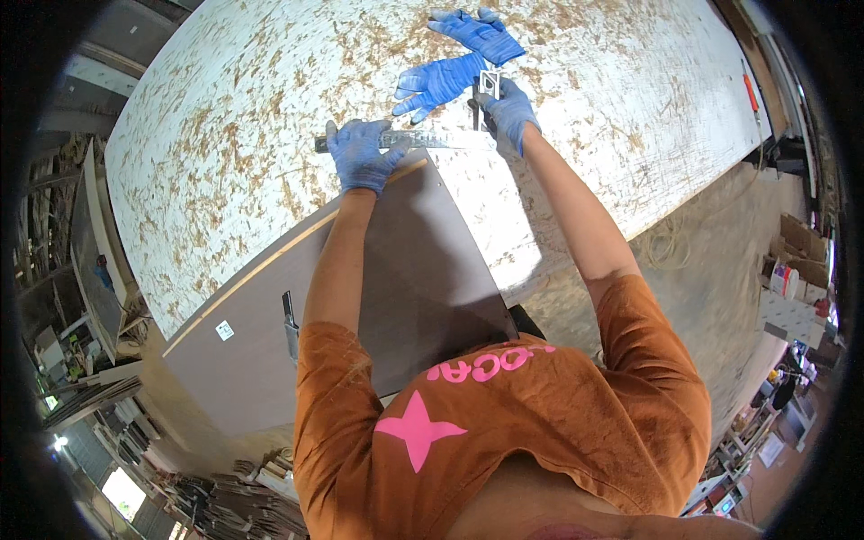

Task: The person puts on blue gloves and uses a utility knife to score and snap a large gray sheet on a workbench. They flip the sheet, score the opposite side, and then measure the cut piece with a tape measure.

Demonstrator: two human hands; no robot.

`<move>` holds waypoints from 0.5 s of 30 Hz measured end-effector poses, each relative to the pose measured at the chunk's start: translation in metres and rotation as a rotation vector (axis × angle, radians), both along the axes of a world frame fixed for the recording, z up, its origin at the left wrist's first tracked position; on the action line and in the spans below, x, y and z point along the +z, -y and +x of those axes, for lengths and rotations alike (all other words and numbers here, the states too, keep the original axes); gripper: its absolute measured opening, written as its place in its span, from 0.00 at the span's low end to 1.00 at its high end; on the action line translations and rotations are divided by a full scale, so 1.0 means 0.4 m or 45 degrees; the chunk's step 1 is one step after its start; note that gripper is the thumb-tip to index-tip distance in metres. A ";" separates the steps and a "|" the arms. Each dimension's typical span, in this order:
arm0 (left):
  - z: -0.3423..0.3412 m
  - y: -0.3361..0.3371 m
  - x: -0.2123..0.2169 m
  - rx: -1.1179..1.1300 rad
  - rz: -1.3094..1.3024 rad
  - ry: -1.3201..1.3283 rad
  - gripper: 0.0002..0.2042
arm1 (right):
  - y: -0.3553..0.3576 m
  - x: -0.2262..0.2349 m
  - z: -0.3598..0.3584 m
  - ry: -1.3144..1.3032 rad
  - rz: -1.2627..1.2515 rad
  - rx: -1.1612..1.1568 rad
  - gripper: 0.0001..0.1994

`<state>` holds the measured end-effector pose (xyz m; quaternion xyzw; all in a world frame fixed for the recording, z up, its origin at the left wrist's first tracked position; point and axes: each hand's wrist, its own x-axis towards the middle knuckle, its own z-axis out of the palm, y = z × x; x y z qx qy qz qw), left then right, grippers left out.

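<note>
My left hand [362, 153], in a blue glove, lies over a long metal ruler [441, 140]. Its fingers curl over the far edge and the thumb stretches along the strip, gripping it near the left end. The ruler lies by the far corner of a dark brown board [423, 243], whose far-left edge carries a light strip. My right hand [511, 112], also gloved in blue, is closed around a silver and black metal tool [489, 84] with a hole in its head. This tool stands just beyond the ruler's right end; its exact kind is unclear.
Two loose blue gloves [443, 81] lie beyond my hands on the worn white tabletop [225, 117]. A cutter knife [290, 324] and a white label [224, 330] are on the board. At the far right lies a red-handled tool [751, 93]. A coiled cord [664, 245] rests on the floor.
</note>
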<state>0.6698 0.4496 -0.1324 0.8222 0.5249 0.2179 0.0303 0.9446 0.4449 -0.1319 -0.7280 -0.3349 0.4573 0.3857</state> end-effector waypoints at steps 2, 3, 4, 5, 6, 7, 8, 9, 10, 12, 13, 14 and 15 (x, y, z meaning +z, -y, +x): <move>0.004 -0.006 -0.001 -0.007 0.008 0.034 0.22 | -0.001 -0.011 0.003 0.030 0.013 -0.025 0.22; 0.006 -0.007 -0.001 -0.011 0.013 0.050 0.21 | 0.000 -0.018 0.001 0.040 0.025 -0.048 0.22; 0.004 -0.007 -0.001 -0.009 0.009 0.058 0.22 | 0.000 -0.019 -0.006 0.048 0.036 -0.067 0.22; 0.003 -0.008 -0.001 -0.008 0.005 0.065 0.22 | -0.003 -0.019 -0.009 0.056 0.048 -0.088 0.22; 0.002 -0.008 0.000 -0.008 0.001 0.072 0.22 | -0.003 -0.017 -0.007 0.045 0.042 -0.065 0.23; 0.001 -0.007 -0.002 0.002 -0.012 0.065 0.22 | -0.005 -0.020 -0.008 0.072 0.057 -0.069 0.24; 0.000 -0.007 -0.003 0.010 -0.025 0.058 0.22 | -0.006 -0.024 -0.011 0.099 0.072 -0.074 0.25; -0.002 -0.007 -0.004 0.018 -0.038 0.051 0.23 | -0.006 -0.027 -0.015 0.126 0.087 -0.079 0.25; 0.001 -0.006 0.000 0.012 -0.026 0.043 0.22 | -0.011 -0.039 -0.011 0.073 0.122 -0.094 0.26; 0.006 -0.006 0.010 -0.002 -0.003 0.026 0.21 | -0.015 -0.062 -0.003 0.018 0.116 -0.111 0.27; 0.004 -0.006 0.004 0.007 0.019 0.023 0.21 | -0.018 -0.066 -0.005 -0.011 0.114 -0.114 0.27; 0.003 -0.006 -0.002 0.016 0.042 0.020 0.21 | -0.017 -0.071 -0.006 0.015 0.131 -0.120 0.28; 0.002 -0.007 -0.007 0.023 0.064 0.018 0.21 | -0.016 -0.075 -0.007 0.041 0.149 -0.126 0.28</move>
